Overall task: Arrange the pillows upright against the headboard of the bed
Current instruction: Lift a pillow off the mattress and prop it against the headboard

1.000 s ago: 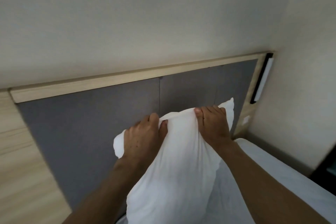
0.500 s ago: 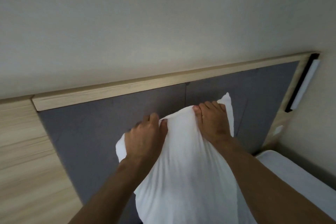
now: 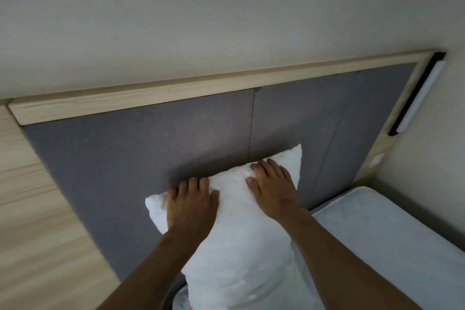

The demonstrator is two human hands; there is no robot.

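Note:
A white pillow [image 3: 239, 241] stands upright on the bed, its top edge leaning toward the grey padded headboard [image 3: 151, 148] with a pale wooden frame. My left hand [image 3: 191, 205] lies on the pillow's upper left part, fingers curled over the top edge. On the upper right part rests my right hand [image 3: 273, 187], its fingers spread over the fabric near the top right corner. The pillow's lower end runs out of view at the bottom.
The white mattress [image 3: 392, 241] stretches to the right of the pillow. A pale wooden panel [image 3: 37, 221] flanks the headboard on the left. At the right end a long white light bar [image 3: 420, 98] and a small wall switch [image 3: 376, 159] sit on the frame.
Both hands went from pinching the pillow's raised top edge to lying over it with looser fingers. The pillow's top has come down lower against the headboard.

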